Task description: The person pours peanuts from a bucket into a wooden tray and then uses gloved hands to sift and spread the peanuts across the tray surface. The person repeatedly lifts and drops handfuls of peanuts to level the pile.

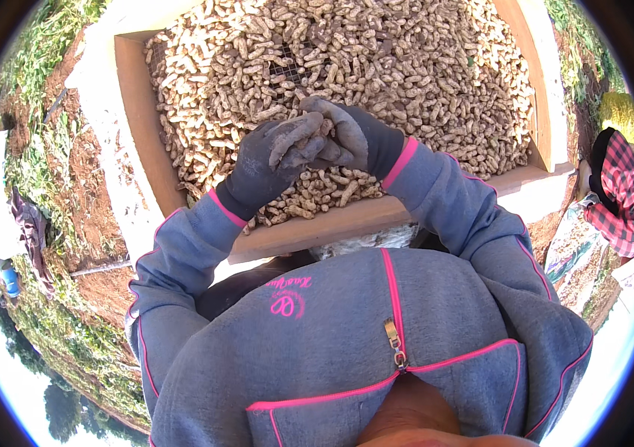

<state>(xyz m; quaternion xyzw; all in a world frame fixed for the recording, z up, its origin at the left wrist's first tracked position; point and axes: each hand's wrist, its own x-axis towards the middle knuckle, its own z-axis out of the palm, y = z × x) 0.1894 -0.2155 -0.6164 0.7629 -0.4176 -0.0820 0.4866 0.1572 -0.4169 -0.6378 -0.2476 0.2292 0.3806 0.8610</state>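
Both my hands wear dark, soil-stained work gloves and meet above a wooden-framed screen heaped with unshelled peanuts. My left hand has its fingers curled against the other hand. My right hand is bent round from the other side, its fingers touching the left ones. Between them shows a small brownish lump, which may be a peanut or a clod; which hand bears it is unclear. Wire mesh shows through a gap in the peanuts beyond my hands. Dark clods lie among the pods.
A person in a red checked shirt is at the far right, beside an open sack of peanuts. A yellow sack lies behind. At the left are a dark cloth, a blue container and reddish soil with plants.
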